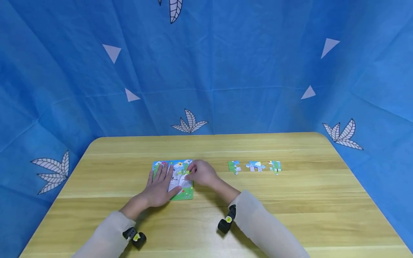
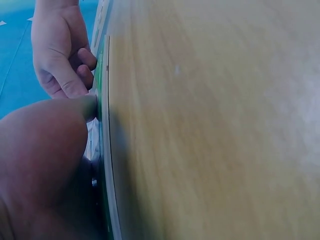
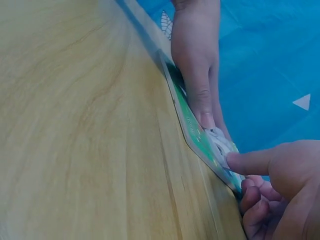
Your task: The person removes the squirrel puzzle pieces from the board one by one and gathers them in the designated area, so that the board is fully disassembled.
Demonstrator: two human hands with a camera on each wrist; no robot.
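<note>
A jigsaw puzzle board with a green and blue picture lies left of the table's middle. My left hand rests flat on it, fingers spread over its left and middle part. At the board's right edge, the curled fingers of my right hand pinch a puzzle piece, which sits over the picture and is largely hidden. In the right wrist view the thumb of my right hand presses down on the board's surface. The left wrist view shows the left thumb close up, touching the board.
Three loose puzzle pieces lie in a row to the right: a green one, a blue and pink one and a mixed-colour one. The wooden table ends at a blue curtain behind and beside it.
</note>
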